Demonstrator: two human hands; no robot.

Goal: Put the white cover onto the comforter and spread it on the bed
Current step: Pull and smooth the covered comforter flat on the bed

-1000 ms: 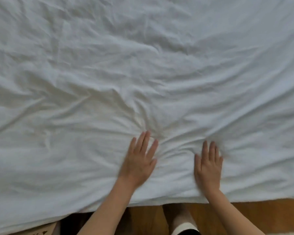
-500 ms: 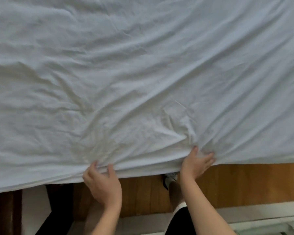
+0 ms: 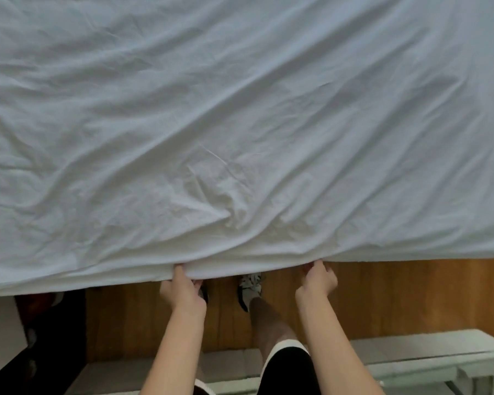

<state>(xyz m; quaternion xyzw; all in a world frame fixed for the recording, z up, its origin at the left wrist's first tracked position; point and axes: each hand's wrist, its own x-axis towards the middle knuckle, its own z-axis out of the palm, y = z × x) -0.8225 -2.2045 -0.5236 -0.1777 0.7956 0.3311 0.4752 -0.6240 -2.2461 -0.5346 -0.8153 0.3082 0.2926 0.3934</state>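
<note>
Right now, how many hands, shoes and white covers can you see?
Hands: 2, left hand and right hand, both gripping the cover's near edge
Shoes: 1 plainly seen, the sneaker; a second is mostly hidden behind the left hand
White covers: 1, the white cover
Total: 4

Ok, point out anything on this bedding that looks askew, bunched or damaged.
The white cover is heavily creased, and it bunches into a puckered knot just above the near edge, between where the left hand and right hand grip it. That edge sags lower on the left side. No tears or stains show.
</note>
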